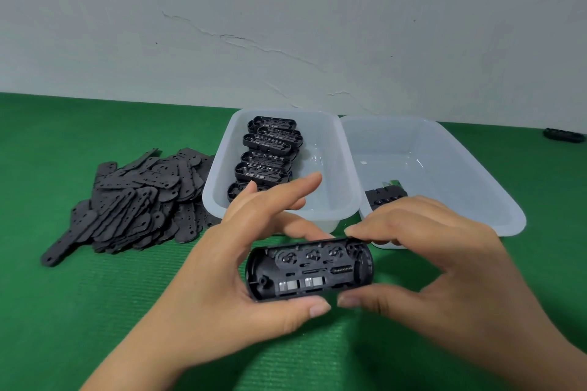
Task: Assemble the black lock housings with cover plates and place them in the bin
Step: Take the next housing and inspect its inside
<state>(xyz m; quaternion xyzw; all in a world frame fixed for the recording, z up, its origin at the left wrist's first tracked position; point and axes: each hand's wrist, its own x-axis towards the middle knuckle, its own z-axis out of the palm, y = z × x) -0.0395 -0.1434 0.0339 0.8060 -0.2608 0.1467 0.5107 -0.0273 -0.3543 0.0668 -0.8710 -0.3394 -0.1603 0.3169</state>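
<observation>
Both hands hold one black lock housing [309,268] above the green mat, its open side facing me, with dials, a spring and metal parts showing. My left hand [241,267] grips its left end between thumb and fingers, index finger raised. My right hand [428,267] pinches its right end, thumb below and fingers on top. A pile of flat black cover plates [136,200] lies to the left. The left translucent bin [340,149] holds several open housings [270,152]. The right bin [476,174] holds one assembled lock [386,197].
A green mat [95,311] covers the table up to a cracked white wall [286,25]. Another black lock part [563,135] lies at the far right edge. The two bins stand side by side, touching.
</observation>
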